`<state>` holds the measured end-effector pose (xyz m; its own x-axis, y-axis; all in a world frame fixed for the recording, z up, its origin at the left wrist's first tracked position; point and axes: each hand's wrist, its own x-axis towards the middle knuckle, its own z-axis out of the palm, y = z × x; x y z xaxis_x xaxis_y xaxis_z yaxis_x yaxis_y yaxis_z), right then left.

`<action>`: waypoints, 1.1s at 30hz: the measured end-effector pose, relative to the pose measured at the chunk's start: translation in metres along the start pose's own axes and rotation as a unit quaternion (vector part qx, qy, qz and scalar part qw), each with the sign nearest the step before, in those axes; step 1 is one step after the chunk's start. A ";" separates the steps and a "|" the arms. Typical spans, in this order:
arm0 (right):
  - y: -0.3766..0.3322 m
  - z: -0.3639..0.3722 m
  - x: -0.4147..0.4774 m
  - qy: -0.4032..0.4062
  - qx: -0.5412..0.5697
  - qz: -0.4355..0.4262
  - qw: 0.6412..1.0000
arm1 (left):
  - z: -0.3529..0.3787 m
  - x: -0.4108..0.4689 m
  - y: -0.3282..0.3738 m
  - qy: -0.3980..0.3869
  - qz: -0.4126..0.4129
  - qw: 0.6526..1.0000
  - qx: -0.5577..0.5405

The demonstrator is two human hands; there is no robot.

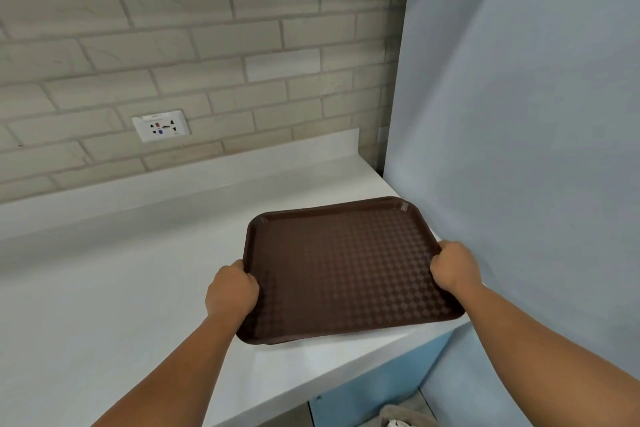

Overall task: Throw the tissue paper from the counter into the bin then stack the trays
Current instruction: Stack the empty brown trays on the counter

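Tray (346, 270) between left grip (232, 292), right grip (454, 265)

Both hands (232, 293) (453, 269) gripping brown tray (346, 270), white counter (104, 288)

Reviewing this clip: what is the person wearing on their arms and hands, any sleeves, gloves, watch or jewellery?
Nothing worn shows. The left hand and right hand are bare, with no gloves, watch, bracelet or ring visible. The left forearm and right forearm are uncovered to the frame edge, so no sleeve is in view.
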<state>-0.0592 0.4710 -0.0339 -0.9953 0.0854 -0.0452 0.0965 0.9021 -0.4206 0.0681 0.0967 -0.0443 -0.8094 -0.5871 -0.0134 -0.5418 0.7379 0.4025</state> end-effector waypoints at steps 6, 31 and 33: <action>0.004 0.013 0.009 0.044 0.016 0.000 0.999 | 0.011 0.001 0.008 0.001 -0.002 1.000 -0.028; 0.023 0.020 0.046 -0.072 -0.006 -0.035 0.997 | 0.033 0.004 0.007 -0.046 -0.022 0.997 -0.055; 0.024 0.022 0.038 -0.028 0.015 -0.027 0.999 | 0.033 0.001 0.004 -0.044 -0.017 0.997 -0.062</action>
<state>-0.0946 0.4869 -0.0661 -0.9973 0.0123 -0.0726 0.0438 0.8919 -0.4502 0.0579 0.1098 -0.0731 -0.8110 -0.5751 -0.1074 -0.5413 0.6680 0.5107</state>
